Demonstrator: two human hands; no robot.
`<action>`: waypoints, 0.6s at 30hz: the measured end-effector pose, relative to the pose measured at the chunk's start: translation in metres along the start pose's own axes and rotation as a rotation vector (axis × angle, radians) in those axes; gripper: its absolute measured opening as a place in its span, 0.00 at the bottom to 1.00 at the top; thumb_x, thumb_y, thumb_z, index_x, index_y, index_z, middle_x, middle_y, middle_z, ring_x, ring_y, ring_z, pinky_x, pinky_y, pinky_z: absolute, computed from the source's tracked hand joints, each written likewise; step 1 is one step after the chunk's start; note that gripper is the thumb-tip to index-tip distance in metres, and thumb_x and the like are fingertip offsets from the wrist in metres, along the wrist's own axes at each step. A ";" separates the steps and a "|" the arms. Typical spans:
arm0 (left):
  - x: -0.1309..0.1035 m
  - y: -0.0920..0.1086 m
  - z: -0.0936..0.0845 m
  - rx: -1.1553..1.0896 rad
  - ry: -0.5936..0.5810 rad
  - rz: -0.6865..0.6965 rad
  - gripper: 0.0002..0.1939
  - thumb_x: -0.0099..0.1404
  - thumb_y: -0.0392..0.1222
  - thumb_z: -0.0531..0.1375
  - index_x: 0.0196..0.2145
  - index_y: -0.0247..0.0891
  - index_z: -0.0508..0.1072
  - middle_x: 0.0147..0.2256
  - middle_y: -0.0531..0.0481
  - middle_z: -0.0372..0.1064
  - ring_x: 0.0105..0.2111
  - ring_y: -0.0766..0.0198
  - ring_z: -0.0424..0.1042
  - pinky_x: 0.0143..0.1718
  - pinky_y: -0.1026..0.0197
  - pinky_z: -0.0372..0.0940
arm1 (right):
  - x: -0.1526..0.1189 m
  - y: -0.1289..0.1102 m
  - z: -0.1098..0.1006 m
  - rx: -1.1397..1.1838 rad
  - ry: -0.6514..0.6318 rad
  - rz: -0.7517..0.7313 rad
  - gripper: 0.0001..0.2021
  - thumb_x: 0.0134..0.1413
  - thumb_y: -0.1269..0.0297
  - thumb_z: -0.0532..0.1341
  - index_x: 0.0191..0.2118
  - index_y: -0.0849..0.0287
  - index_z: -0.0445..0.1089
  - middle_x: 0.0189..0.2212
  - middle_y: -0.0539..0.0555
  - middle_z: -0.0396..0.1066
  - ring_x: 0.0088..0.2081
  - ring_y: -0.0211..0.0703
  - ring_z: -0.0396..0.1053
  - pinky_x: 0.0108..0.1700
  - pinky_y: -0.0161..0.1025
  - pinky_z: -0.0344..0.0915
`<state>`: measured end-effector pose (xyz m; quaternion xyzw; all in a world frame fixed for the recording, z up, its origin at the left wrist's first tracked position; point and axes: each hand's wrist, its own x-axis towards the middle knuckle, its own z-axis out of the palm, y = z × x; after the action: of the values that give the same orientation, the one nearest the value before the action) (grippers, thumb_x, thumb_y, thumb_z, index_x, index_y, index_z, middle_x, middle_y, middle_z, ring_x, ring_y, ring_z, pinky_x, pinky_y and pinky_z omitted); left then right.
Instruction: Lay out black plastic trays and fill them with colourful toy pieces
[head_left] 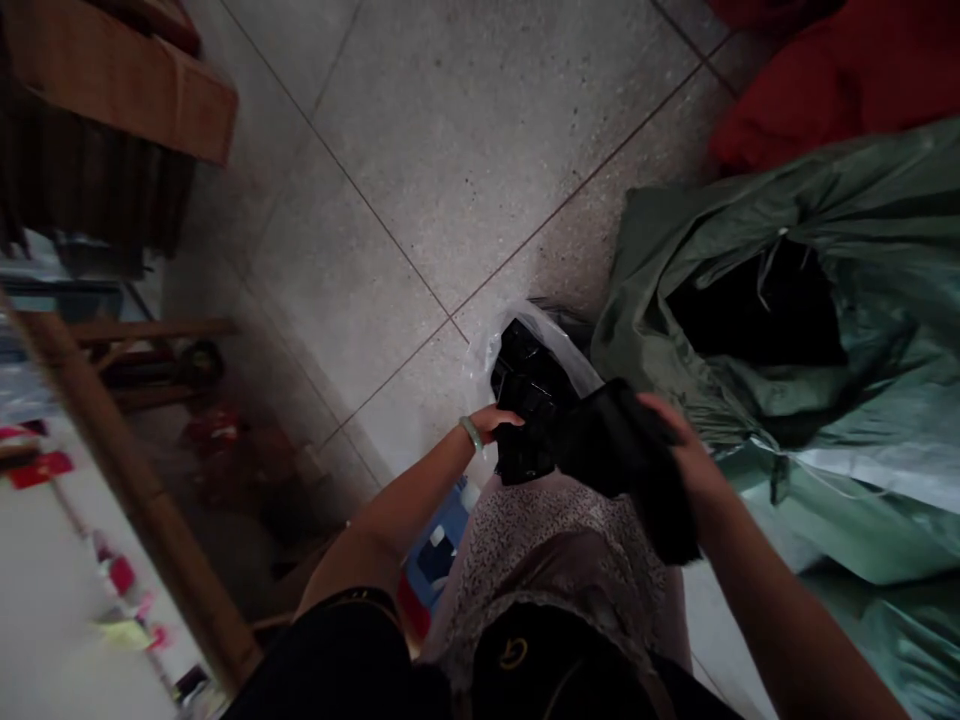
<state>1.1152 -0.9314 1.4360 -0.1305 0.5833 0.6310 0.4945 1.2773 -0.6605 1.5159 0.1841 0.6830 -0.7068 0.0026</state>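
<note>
A clear plastic bag [574, 365] with several glossy black pieces [529, 355] inside stands on the floor in front of my knees. My left hand [493, 422], a pale green bangle on its wrist, is closed at the near edge of the bag, against the black pieces; exactly what its fingers hold is hidden. To the right, my right hand [686, 460] grips a dark black object [630, 465], blurred and held above my lap beside the bag. Its kind I cannot make out.
Large green sacks [652, 270] stand at the right, one with an open dark mouth. Red cloth [840, 90] lies behind them. On the left are a wooden-framed table [135, 480] and a cardboard box [127, 85]. A blue plastic item [435, 540] is by my left leg.
</note>
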 end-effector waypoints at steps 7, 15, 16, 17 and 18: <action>0.067 0.024 -0.031 -0.046 0.269 0.239 0.28 0.39 0.37 0.68 0.42 0.33 0.74 0.40 0.44 0.75 0.41 0.56 0.71 0.49 0.52 0.65 | 0.098 0.064 0.086 -0.267 -0.116 -0.017 0.31 0.44 0.67 0.59 0.58 0.54 0.65 0.59 0.55 0.64 0.61 0.47 0.60 0.65 0.49 0.53; 0.046 0.027 -0.061 0.355 0.551 0.387 0.23 0.54 0.38 0.63 0.49 0.38 0.70 0.60 0.42 0.59 0.64 0.50 0.52 0.63 0.50 0.50 | 0.111 0.046 0.085 -0.649 -0.275 0.020 0.35 0.47 0.66 0.64 0.63 0.56 0.59 0.65 0.62 0.53 0.66 0.56 0.51 0.65 0.57 0.49; 0.039 0.029 -0.058 0.413 0.538 0.406 0.21 0.55 0.40 0.62 0.48 0.39 0.70 0.59 0.42 0.59 0.63 0.50 0.54 0.62 0.49 0.53 | 0.098 0.035 0.078 -0.532 -0.339 -0.017 0.30 0.50 0.65 0.63 0.61 0.56 0.63 0.61 0.61 0.61 0.62 0.53 0.59 0.63 0.54 0.55; 0.033 0.033 -0.052 0.474 0.517 0.439 0.21 0.56 0.42 0.62 0.49 0.39 0.70 0.59 0.41 0.60 0.62 0.50 0.56 0.60 0.49 0.57 | 0.084 0.024 0.068 -0.403 -0.367 -0.053 0.25 0.52 0.62 0.62 0.58 0.54 0.66 0.57 0.59 0.68 0.58 0.50 0.66 0.60 0.51 0.61; 0.027 0.039 -0.042 0.532 0.478 0.493 0.22 0.57 0.44 0.62 0.50 0.40 0.70 0.58 0.41 0.61 0.60 0.50 0.59 0.57 0.49 0.60 | 0.072 0.012 0.056 -0.280 -0.347 -0.085 0.22 0.54 0.59 0.61 0.55 0.53 0.69 0.52 0.57 0.72 0.54 0.48 0.70 0.56 0.48 0.65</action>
<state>1.0544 -0.9485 1.4277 0.0021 0.8374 0.5101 0.1965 1.1988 -0.6975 1.4854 0.0285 0.7711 -0.6255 0.1157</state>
